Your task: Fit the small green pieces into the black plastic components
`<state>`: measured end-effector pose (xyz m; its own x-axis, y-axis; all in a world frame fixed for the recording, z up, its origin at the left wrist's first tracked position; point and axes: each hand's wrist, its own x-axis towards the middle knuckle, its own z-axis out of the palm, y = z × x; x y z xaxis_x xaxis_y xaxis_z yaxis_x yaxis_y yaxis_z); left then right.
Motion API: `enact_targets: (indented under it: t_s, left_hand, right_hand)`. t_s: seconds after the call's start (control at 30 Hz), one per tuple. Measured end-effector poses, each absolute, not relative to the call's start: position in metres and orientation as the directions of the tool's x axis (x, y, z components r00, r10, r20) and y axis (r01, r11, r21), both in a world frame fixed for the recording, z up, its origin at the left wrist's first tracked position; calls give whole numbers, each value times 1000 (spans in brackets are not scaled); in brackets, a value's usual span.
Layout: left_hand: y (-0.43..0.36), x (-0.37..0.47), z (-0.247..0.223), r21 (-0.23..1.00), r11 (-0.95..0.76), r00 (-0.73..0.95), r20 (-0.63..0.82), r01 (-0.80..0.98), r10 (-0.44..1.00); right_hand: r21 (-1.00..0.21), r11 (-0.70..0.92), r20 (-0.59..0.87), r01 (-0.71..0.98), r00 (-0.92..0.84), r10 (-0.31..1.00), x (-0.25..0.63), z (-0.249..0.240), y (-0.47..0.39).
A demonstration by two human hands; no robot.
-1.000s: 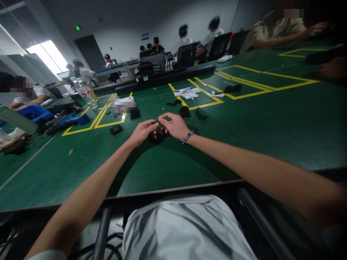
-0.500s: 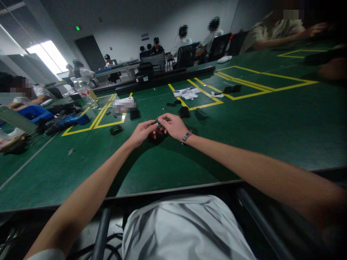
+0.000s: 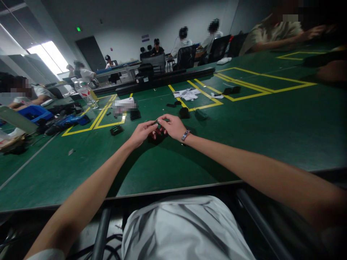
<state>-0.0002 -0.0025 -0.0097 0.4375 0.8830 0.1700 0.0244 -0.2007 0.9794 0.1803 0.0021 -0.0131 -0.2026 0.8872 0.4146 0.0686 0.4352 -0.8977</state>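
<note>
My left hand (image 3: 144, 133) and my right hand (image 3: 173, 127) meet above the green tabletop (image 3: 162, 169), fingertips together. Pinched between them is a small dark piece (image 3: 155, 122), thin at its visible edge; most of it is hidden behind the fingers. A bracelet (image 3: 185, 135) circles my right wrist. Left of the hands lies a dark green-and-black block (image 3: 116, 130). Another black block (image 3: 135, 114) rests behind my left hand. Beyond my right hand are a black box-shaped part (image 3: 184, 112) and a dark, partly see-through part (image 3: 201, 114).
White papers or strips (image 3: 187, 94) lie inside yellow tape lines (image 3: 206, 107). To the left stand a clear bottle (image 3: 86, 93), a white box (image 3: 124, 104), a blue power tool (image 3: 66, 122) and a blue bin (image 3: 36, 112). Co-workers sit around; one person's arm (image 3: 284, 43) rests at the right.
My hands hold nearly the same pose on the small dark piece. The co-worker's hand at the upper right has shifted slightly.
</note>
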Motion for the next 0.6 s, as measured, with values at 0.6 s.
enact_targets:
  t_s: [0.6]
  left_hand:
    - [-4, 0, -8, 977, -212, 437, 174, 38, 882]
  right_hand:
    - [-910, 411, 393, 55, -207, 896, 177, -20, 11]
